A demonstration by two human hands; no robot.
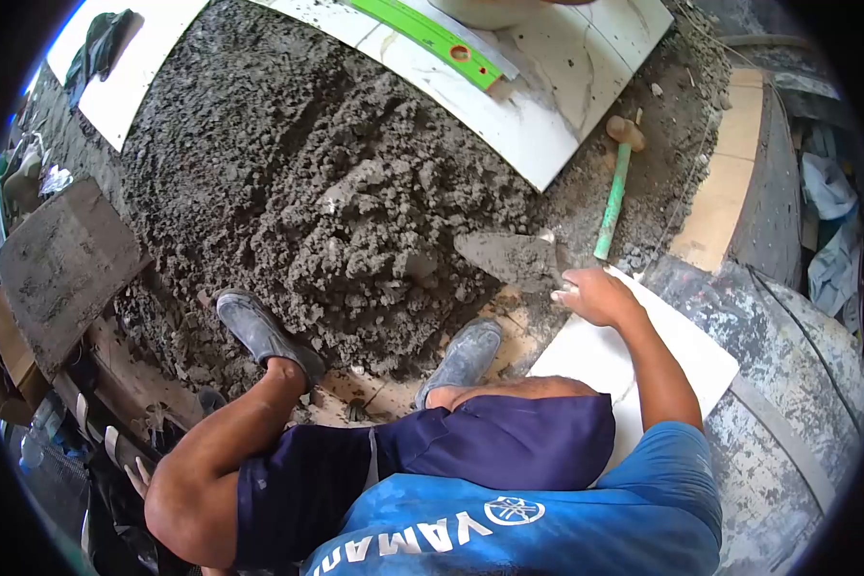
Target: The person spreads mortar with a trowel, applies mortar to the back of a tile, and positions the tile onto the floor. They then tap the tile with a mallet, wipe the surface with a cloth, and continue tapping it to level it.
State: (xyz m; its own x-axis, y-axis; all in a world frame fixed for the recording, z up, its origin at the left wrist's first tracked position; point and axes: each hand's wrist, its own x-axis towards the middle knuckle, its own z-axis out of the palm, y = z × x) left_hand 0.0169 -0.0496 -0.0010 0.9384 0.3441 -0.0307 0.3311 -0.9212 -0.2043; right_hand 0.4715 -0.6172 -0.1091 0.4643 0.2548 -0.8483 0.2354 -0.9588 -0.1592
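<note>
My right hand (600, 296) is closed around the handle of a trowel (511, 259), and the handle is mostly hidden in my fingers. Grey mortar coats the trowel's blade, which points left at the edge of a heap of damp mortar (355, 206). Just above that hand lies a mallet (615, 187) with a green handle. A white tile (677, 350) is under my right forearm. Beside my bent left knee, what look like the spread fingertips of my left hand (140, 477) show; the rest of it is hidden.
A green spirit level (427, 43) lies on a large marbled tile (538, 134), with part of a bucket (485, 10) at the top edge. Another white tile (149, 67) carries a dark cloth (99, 48). A mortar-covered board (67, 259) is at left. A cable (806, 341) crosses the right side.
</note>
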